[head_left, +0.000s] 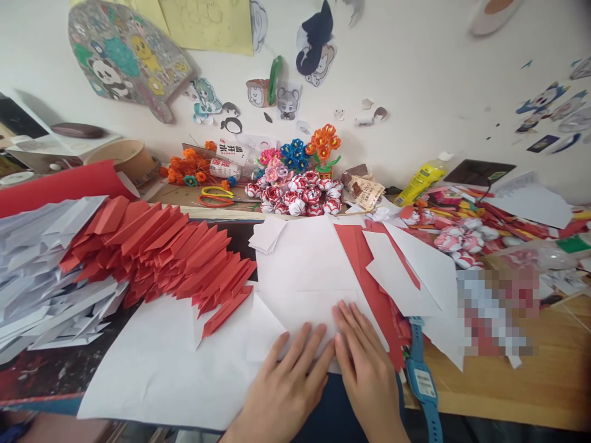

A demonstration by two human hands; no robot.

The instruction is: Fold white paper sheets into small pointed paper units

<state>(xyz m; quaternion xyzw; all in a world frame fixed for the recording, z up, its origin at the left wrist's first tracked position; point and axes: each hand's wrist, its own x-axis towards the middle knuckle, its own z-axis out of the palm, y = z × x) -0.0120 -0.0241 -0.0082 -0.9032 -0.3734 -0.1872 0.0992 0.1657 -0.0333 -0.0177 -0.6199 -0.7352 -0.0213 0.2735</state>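
Observation:
My left hand (pixel 286 384) and my right hand (pixel 367 363) lie flat side by side, fingers stretched out, pressing on a white sheet of paper (pixel 305 277) at the near edge of the table. Neither hand holds anything. A red paper strip (pixel 369 277) lies just right of the sheet, partly under other white sheets (pixel 415 271). To the left, a row of folded red paper pieces (pixel 170 252) fans across the table, with folded white paper pieces (pixel 41 277) beyond it.
A blue wristwatch (pixel 422 375) lies by my right hand. Red-and-white paper balls (pixel 295 197) and paper flowers (pixel 295 154) stand at the back by the wall. Paper scraps and a yellow bottle (pixel 420 178) clutter the right side. A red roll (pixel 60 184) lies far left.

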